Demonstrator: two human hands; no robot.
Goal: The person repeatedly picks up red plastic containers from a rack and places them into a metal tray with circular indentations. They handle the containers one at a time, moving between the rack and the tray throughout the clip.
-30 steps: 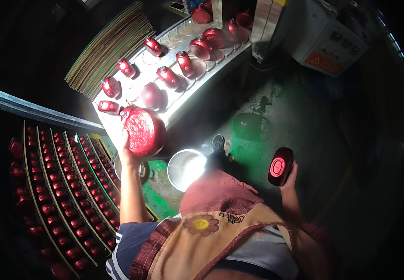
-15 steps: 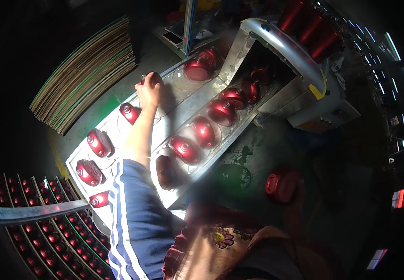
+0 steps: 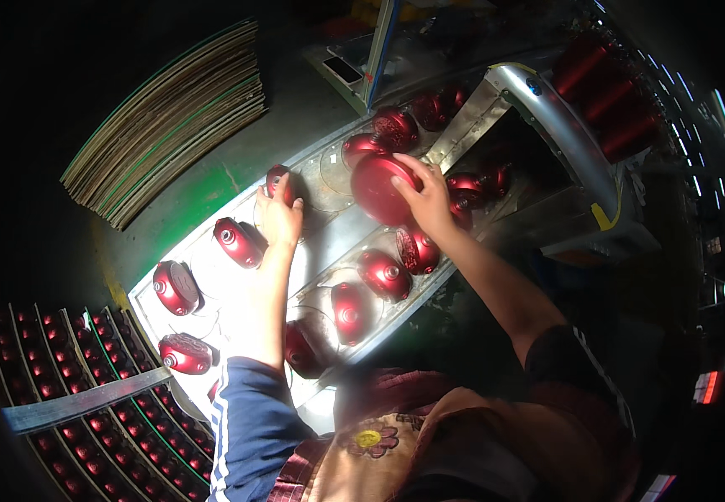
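My left hand (image 3: 281,219) reaches to the far edge of a long metal conveyor table (image 3: 321,243). Its fingers close round a small-looking glossy red flask (image 3: 276,181) there. Over the middle of the table, my right hand (image 3: 431,201) grips a larger-looking red flask (image 3: 379,191) by its right side, thumb and fingers apart across it. Its flat, round face points up toward me. Near my left forearm, a red flask with a short neck (image 3: 236,241) lies on its side. Closer to me, another red flask (image 3: 348,313) lies in the near row.
Two rows of red flasks run along the table toward a metal tunnel hood (image 3: 559,109) at the far right. A stack of thin boards (image 3: 170,121) stands at the far left. Racks of red pieces (image 3: 86,418) fill the lower left, crossed by a metal bar (image 3: 86,402).
My right hand has swung its flask from the dark floor side at the lower right up over the table. My left hand stays at a flask by the far edge. The whole view has shifted.
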